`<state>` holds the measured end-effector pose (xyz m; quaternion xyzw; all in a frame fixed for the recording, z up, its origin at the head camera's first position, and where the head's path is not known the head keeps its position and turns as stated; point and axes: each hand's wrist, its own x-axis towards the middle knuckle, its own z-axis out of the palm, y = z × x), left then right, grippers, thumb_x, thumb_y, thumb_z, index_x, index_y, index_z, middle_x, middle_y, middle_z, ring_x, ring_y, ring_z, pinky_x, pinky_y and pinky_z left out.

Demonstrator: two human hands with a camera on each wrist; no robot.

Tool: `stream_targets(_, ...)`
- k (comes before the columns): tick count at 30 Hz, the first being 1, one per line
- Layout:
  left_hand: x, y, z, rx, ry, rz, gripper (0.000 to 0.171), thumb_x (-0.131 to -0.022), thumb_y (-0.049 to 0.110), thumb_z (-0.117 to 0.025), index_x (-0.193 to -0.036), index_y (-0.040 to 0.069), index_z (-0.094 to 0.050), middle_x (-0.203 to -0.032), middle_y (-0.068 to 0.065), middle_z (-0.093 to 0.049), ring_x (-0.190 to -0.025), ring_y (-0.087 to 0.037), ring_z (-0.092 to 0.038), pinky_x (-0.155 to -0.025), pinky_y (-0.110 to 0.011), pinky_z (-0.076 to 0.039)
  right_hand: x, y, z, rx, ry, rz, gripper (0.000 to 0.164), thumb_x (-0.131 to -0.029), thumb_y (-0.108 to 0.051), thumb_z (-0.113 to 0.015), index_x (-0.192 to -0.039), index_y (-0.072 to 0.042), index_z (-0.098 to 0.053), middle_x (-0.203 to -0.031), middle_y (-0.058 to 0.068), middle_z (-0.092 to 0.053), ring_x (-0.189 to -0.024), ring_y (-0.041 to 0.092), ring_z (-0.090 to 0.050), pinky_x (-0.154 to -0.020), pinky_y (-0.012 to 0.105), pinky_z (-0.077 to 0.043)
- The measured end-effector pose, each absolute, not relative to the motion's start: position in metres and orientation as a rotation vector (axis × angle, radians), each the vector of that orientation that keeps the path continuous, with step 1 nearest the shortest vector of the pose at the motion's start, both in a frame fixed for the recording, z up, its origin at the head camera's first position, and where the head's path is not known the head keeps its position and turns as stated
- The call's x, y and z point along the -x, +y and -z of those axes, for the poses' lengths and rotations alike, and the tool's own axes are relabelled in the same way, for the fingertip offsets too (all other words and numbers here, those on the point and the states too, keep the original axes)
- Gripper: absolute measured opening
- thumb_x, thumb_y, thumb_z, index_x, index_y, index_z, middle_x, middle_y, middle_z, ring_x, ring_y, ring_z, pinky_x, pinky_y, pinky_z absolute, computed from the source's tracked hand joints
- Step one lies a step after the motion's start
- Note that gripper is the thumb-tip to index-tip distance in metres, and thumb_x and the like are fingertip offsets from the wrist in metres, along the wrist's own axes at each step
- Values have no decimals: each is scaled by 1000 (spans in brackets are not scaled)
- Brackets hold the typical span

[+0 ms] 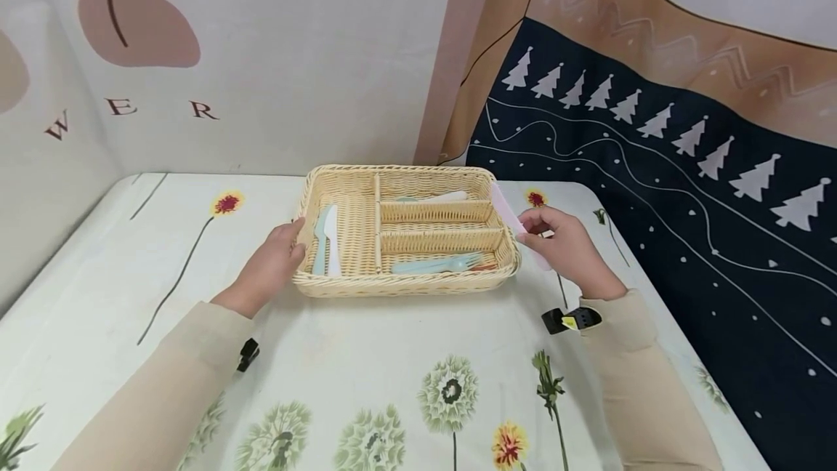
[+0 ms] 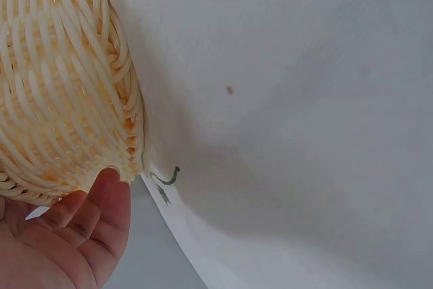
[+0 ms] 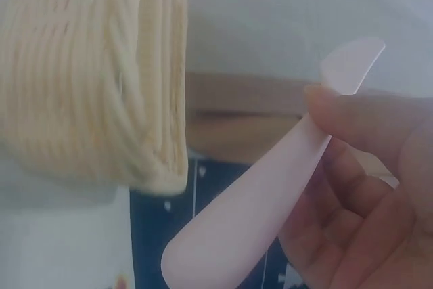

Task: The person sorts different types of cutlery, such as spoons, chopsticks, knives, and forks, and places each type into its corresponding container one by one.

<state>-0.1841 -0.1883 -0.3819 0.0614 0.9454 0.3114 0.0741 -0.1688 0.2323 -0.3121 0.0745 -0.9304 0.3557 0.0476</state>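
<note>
A woven basket [image 1: 405, 286] with dividers sits on the table. My left hand [image 1: 268, 267] grips its left end; in the left wrist view the fingertips touch the outer weave. Beyond the basket's right end, my right hand [image 1: 565, 246] pinches a pink knife [image 3: 237, 214] between thumb and fingers, broad handle end downward in the right wrist view. A light blue knife [image 1: 320, 242] and a white knife [image 1: 332, 238] lie in the left compartment. Light blue forks [image 1: 438, 264] lie in the front right compartment. A white utensil handle [image 1: 451, 196] shows in the back one, its head hidden.
A white flower-print cloth [image 1: 340, 355] covers the table. Printed curtains stand behind it, a pale one [image 1: 314, 57] and a dark one with trees [image 1: 654, 187] on the right. Each wrist wears a black strap [image 1: 582, 318].
</note>
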Motion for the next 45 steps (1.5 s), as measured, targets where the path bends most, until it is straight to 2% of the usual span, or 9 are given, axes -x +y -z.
stream_targets(6,184,-188,382,-180,2841,-934,58,-102,17,-29,-152,-5,-10,-154,-30,-16,-142,-46,-18,-112,-57,-22,178,216,312,-232,-2827,-1142,21,-89,-4,-66,-110,-2,-64,-99,14,-64,-94,27,-56,-72,32,-46)
stream_targets(15,183,-189,383,-171,2831,-942,58,-103,17,-30,-153,-4,-9,-154,-30,-15,-142,-46,-17,-112,-58,-22,188,189,311,-225,-2765,-1314,24,-90,-4,-66,-114,-4,-64,-101,12,-64,-94,26,-55,-82,36,-46)
stream_targets(25,183,-187,382,-171,2821,-962,59,-103,18,-30,-153,-3,-8,-155,-28,-13,-142,-45,-16,-112,-58,-22,192,160,309,-248,-2698,-1470,26,-89,-5,-67,-115,-5,-64,-102,11,-62,-91,23,-55,-76,28,-49)
stream_targets(35,182,-187,382,-187,2852,-913,58,-103,17,-31,-153,-4,-9,-154,-30,-15,-141,-47,-18,-112,-58,-23,197,134,315,-301,-2581,-1667,26,-88,-4,-68,-114,-3,-65,-100,12,-61,-88,23,-53,-73,25,-49)
stream_targets(45,182,-187,382,-186,2853,-914,58,-103,17,-31,-152,-5,-10,-153,-30,-17,-140,-47,-21,-110,-58,-25,203,105,315,-260,-2550,-1820,26,-89,-6,-68,-115,-6,-64,-99,10,-61,-87,21,-55,-70,24,-52)
